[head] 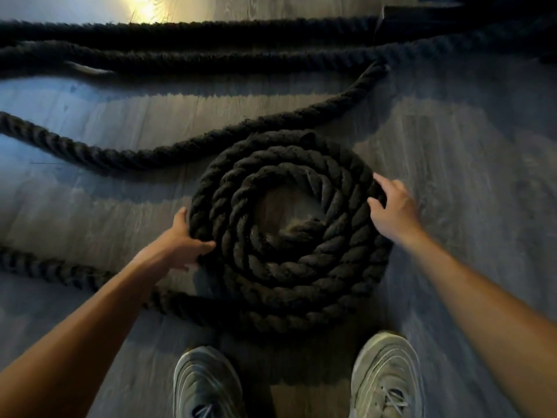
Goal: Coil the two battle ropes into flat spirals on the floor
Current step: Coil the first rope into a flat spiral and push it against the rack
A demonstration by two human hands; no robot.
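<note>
A thick black battle rope lies wound in a flat spiral [286,230] of several turns on the wooden floor, its frayed end in the centre. My left hand [184,239] grips the outer turn at the spiral's left edge, thumb over the rope. My right hand [391,206] rests on the right edge with its fingers spread over the outer turn. An uncoiled length [54,270] trails from the spiral's lower left off to the left. Another loose length [187,146] curves across the floor behind the spiral. Two more stretches of rope [211,43] run straight across the far side.
My two grey sneakers, left [208,384] and right [388,375], stand just in front of the spiral. The grey wood floor [470,152] is bare to the right of the coil. A bright light patch [144,4] reflects at the top.
</note>
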